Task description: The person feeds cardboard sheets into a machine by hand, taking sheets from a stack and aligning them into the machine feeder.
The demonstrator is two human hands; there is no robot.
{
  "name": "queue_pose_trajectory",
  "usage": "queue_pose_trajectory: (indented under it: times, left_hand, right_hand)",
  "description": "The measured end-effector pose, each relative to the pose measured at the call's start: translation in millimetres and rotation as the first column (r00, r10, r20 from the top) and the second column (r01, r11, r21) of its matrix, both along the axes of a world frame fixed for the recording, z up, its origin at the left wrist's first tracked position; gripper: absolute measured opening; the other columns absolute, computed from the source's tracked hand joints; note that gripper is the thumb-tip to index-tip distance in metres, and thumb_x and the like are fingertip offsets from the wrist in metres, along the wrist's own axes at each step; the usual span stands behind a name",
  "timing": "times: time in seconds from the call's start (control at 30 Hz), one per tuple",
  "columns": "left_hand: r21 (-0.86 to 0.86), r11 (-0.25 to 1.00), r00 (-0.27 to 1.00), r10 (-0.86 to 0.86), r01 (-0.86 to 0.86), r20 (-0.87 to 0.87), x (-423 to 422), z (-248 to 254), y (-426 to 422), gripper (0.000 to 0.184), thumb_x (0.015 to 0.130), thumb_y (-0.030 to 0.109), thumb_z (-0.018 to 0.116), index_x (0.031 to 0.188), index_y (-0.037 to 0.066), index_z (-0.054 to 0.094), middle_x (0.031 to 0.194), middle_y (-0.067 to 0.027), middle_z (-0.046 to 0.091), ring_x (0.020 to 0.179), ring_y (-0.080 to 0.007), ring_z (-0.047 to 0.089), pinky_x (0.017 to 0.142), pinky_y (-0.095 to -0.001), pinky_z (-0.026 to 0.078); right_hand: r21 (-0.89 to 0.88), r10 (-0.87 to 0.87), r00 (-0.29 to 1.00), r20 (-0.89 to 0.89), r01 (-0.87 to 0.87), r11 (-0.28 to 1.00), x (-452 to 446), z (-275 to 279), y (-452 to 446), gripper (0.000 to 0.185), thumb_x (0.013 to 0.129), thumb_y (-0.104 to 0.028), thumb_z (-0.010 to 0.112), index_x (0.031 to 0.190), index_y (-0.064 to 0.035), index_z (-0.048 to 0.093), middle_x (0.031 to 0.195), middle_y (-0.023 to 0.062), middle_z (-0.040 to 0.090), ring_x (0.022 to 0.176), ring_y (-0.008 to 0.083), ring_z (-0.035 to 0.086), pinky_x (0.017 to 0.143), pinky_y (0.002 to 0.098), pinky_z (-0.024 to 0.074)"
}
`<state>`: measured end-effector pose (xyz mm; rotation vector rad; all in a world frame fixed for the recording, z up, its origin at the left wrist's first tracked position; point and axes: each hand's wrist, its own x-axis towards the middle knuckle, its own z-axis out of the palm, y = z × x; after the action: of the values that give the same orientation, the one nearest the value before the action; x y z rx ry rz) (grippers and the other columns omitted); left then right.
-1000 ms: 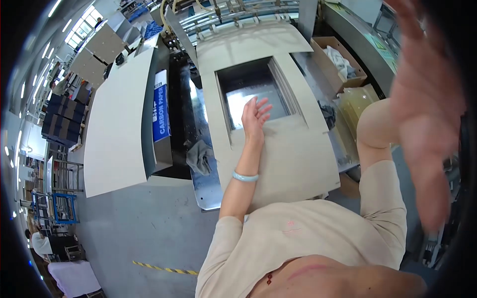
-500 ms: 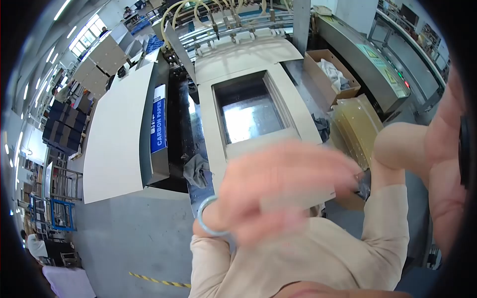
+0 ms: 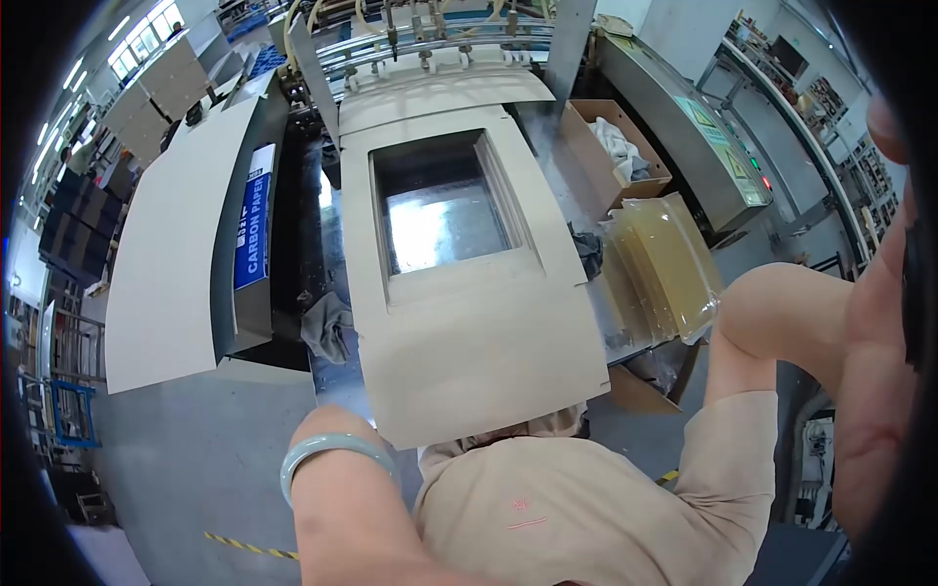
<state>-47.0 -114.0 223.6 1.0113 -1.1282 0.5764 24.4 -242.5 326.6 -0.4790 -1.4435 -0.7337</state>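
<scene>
My left hand is at the near left corner of a large beige board, with a pale bangle round the wrist. Its fingers are bent down out of sight, so I cannot tell whether they touch the board. In the board is a rectangular opening with a dark, shiny surface inside. My right hand is raised close to the camera at the right edge, beside a black part. Most of its fingers are cut off by the dark border, and whatever they hold is hidden.
A blue carbon paper box stands left of the board, beside a large pale sheet. A grey rag lies nearby. To the right are a carton of cloths and yellowish translucent slabs. Machine rollers are behind.
My left hand, blurred over the board's near part before, has drawn back to the lower left. My right hand stays raised by the camera. The whole view has shifted a little.
</scene>
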Motion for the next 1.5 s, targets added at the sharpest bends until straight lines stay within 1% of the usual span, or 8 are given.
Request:
queue_pose_trajectory:
  times: [0.17,0.47,0.67,0.87,0.93,1.03,1.17,1.5]
  left_hand:
    - [0.05,0.996,0.997,-0.078,0.077,0.014,-13,-1,20,0.029,0.09,0.021,0.048,0.099,-0.002,0.064,0.101,-0.0166,0.065,0.092,-0.0243,0.06,0.08,-0.0344,0.046]
    - [0.116,0.989,0.973,-0.115,0.093,0.202,-26,3,28,0.029,0.089,0.021,0.047,0.1,-0.001,0.064,0.102,-0.0163,0.064,0.094,-0.0247,0.059,0.082,-0.0357,0.045]
    - [0.329,0.935,0.897,-0.256,0.134,0.36,-14,27,58,0.029,0.089,0.02,0.047,0.1,0.0,0.064,0.103,-0.0162,0.064,0.095,-0.0249,0.058,0.082,-0.0365,0.044]
    - [0.433,0.886,0.838,-0.36,0.168,0.411,-19,36,71,0.028,0.089,0.02,0.047,0.1,0.0,0.064,0.103,-0.016,0.063,0.097,-0.0252,0.057,0.083,-0.0373,0.043]
    - [0.448,0.871,0.816,-0.403,0.204,0.413,-23,37,75,0.028,0.089,0.02,0.047,0.1,0.0,0.064,0.104,-0.016,0.063,0.097,-0.0253,0.057,0.084,-0.0376,0.043]
    - [0.471,0.85,0.782,-0.453,0.235,0.428,-28,37,83,0.028,0.089,0.02,0.047,0.1,0.001,0.064,0.104,-0.0159,0.063,0.098,-0.0254,0.056,0.084,-0.038,0.042]
    - [0.496,0.827,0.697,-0.521,0.267,0.494,-21,32,87,0.028,0.088,0.019,0.046,0.1,0.001,0.064,0.105,-0.0158,0.063,0.099,-0.0255,0.056,0.084,-0.0385,0.042]
    - [0.582,0.775,0.549,-0.607,0.247,0.575,-36,27,99,0.027,0.088,0.019,0.046,0.101,0.002,0.064,0.106,-0.0156,0.062,0.101,-0.026,0.055,0.086,-0.0399,0.04]
  right_hand:
    - [-0.06,-0.083,0.995,-0.057,0.079,0.995,9,-11,-78,0.049,0.09,-0.02,0.047,0.134,-0.002,0.037,0.125,0.0162,0.049,0.104,0.0249,0.055,0.09,0.0358,0.0463]
    - [-0.198,-0.127,0.992,0.021,0.129,0.972,18,-3,-28,0.051,0.09,-0.024,0.047,0.135,-0.0031,0.037,0.128,0.0168,0.047,0.108,0.0265,0.052,0.094,0.0373,0.0436]
    - [-0.114,-0.236,0.963,0.129,0.251,0.961,29,4,-38,0.052,0.09,-0.027,0.047,0.135,-0.0038,0.037,0.13,0.0171,0.045,0.11,0.0275,0.051,0.096,0.0384,0.0418]
    - [-0.141,-0.319,0.937,0.141,0.338,0.93,55,0,-142,0.053,0.09,-0.03,0.046,0.136,-0.0045,0.037,0.131,0.0175,0.044,0.113,0.0286,0.049,0.098,0.0394,0.04]
    - [-0.175,-0.363,0.922,0.132,0.382,0.907,56,0,-131,0.054,0.09,-0.031,0.046,0.136,-0.0048,0.037,0.132,0.0176,0.043,0.114,0.0289,0.048,0.098,0.0398,0.0394]
    - [-0.22,-0.411,0.902,0.133,0.431,0.875,75,-7,-245,0.054,0.09,-0.032,0.046,0.136,-0.0051,0.037,0.133,0.0178,0.042,0.115,0.0295,0.048,0.1,0.0403,0.0385]
    - [-0.276,-0.488,0.852,0.19,0.523,0.806,73,9,-281,0.055,0.09,-0.034,0.046,0.136,-0.0056,0.037,0.134,0.018,0.041,0.117,0.0302,0.046,0.101,0.041,0.0373]
    - [-0.38,-0.565,0.776,0.279,0.63,0.677,72,31,-172,0.058,0.089,-0.039,0.046,0.137,-0.0068,0.037,0.137,0.0186,0.039,0.121,0.032,0.044,0.104,0.0427,0.0343]
